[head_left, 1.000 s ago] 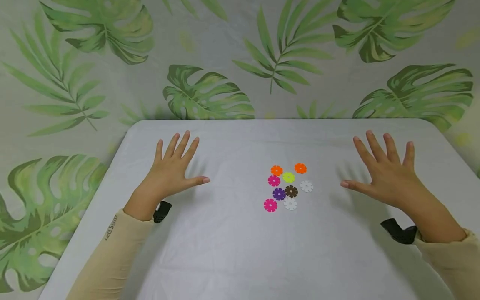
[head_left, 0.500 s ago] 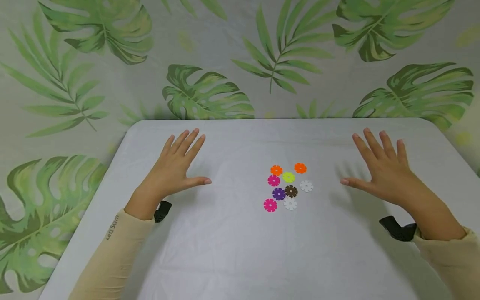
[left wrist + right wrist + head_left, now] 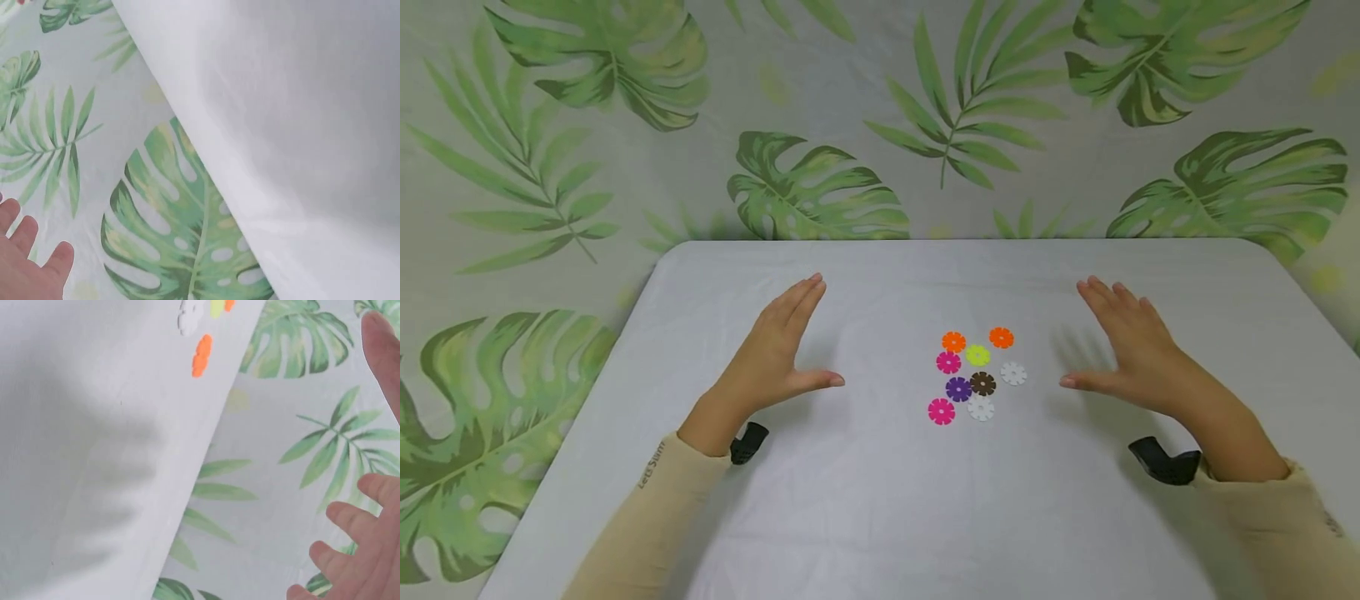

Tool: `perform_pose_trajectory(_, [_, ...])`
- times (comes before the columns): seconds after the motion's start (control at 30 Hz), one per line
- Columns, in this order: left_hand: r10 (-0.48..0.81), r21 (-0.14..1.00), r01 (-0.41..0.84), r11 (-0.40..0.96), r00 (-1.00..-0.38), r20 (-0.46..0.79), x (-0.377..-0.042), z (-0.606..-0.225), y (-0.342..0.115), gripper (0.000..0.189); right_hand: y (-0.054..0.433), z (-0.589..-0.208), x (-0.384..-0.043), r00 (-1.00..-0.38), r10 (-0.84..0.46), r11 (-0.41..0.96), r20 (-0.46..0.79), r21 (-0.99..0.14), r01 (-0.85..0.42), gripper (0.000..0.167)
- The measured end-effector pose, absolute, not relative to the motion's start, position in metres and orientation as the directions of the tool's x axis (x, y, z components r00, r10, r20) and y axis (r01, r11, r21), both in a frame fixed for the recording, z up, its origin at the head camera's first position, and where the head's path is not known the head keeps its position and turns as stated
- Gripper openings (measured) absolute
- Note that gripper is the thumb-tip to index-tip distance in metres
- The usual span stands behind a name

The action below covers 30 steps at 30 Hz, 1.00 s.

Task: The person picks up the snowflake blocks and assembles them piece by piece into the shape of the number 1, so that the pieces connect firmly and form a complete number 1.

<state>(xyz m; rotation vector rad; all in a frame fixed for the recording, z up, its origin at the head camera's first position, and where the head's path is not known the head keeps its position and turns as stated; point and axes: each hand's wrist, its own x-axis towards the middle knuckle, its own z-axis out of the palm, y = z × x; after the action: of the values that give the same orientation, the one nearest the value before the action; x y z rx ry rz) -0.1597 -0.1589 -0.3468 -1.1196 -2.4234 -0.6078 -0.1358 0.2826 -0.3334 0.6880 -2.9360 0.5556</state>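
Observation:
Several flat notched plastic discs lie on the white table, right of its middle. Two orange discs (image 3: 1001, 337) are at the back, beside a yellow-green disc (image 3: 977, 355). Below them are a purple disc (image 3: 958, 389), a brown disc (image 3: 982, 383), two pink discs (image 3: 942, 411) and two white discs (image 3: 1013, 373). My left hand (image 3: 767, 350) hovers left of the discs, fingers extended and thumb pointing inward. To their right my right hand (image 3: 1138, 354) hovers likewise. Both hands hold nothing. In the right wrist view an orange disc (image 3: 202, 355) shows near the table's edge.
The white-covered table (image 3: 850, 500) meets a leaf-patterned cloth (image 3: 820, 83) behind its far edge. A black wrist mount (image 3: 1165, 461) sits below the right wrist, another black mount (image 3: 749, 443) by the left.
Both hands have moved inward toward the discs, and their spread fingers have drawn closer together. The discs have not moved.

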Motion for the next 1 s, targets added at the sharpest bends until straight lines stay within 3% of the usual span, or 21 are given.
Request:
perform_pose_trajectory(0.3, [0.573,0.481,0.703,0.524,-0.709,0.411,-0.143,-0.36,-0.142,0.108,0.273,-0.349,-0.135,-0.883,-0.452,0.746,0.13,-0.488,-0.453,0.11])
perform_pose_trajectory(0.5, [0.549,0.623,0.622,0.474,-0.762,0.344,-0.133,-0.364,-0.127,0.113,0.268,-0.357,-0.134,-0.916,-0.4,0.737,0.032,-0.583,-0.342,0.108])
perform_pose_trajectory(0.73, [0.545,0.706,0.574,0.415,-0.778,0.312,-0.12,-0.37,-0.107,0.11,0.26,-0.367,-0.134,-0.913,-0.406,0.72,-0.038,-0.629,-0.294,0.103])
perform_pose_trajectory(1.0, [0.567,0.773,0.544,0.327,-0.767,0.301,-0.107,-0.373,-0.084,0.107,0.257,-0.38,-0.137,-0.902,-0.431,0.696,-0.021,-0.644,-0.317,0.093])
